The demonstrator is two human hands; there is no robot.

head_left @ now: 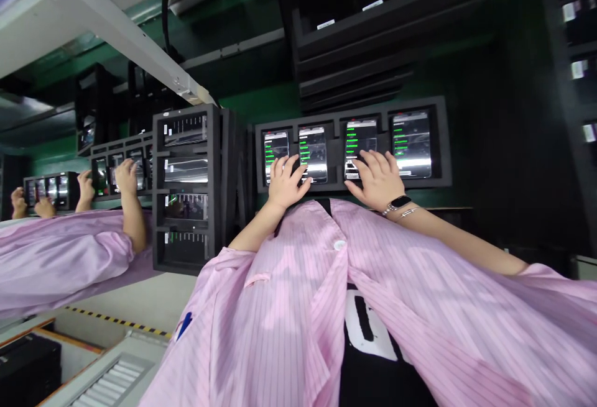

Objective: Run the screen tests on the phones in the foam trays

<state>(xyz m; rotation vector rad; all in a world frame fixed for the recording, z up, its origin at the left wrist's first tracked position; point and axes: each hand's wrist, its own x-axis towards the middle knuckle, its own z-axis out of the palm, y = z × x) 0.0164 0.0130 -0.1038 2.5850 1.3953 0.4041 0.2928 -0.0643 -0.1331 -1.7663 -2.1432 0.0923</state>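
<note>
A dark foam tray (441, 146) lies in front of me with several smartphones in its slots, their lit screens showing green text. My left hand (285, 184) is spread over the lower part of the two left phones, the leftmost phone (276, 141) and its neighbour (316, 146). Over the third phone (361, 133) my right hand (379, 178) is spread, fingers apart, with a watch and bracelet at the wrist. Whether the fingertips press the glass I cannot tell. The rightmost phone (411, 143) sits uncovered beside my right hand. Neither hand grips anything.
Left of my tray stands a stack of foam trays (213, 189) holding more devices. More stacked trays (354, 77) are behind. A white metal beam (135, 40) slants across the upper left. Co-workers' hands (127, 177) are over other trays at far left. Another tray (557, 53) is at right.
</note>
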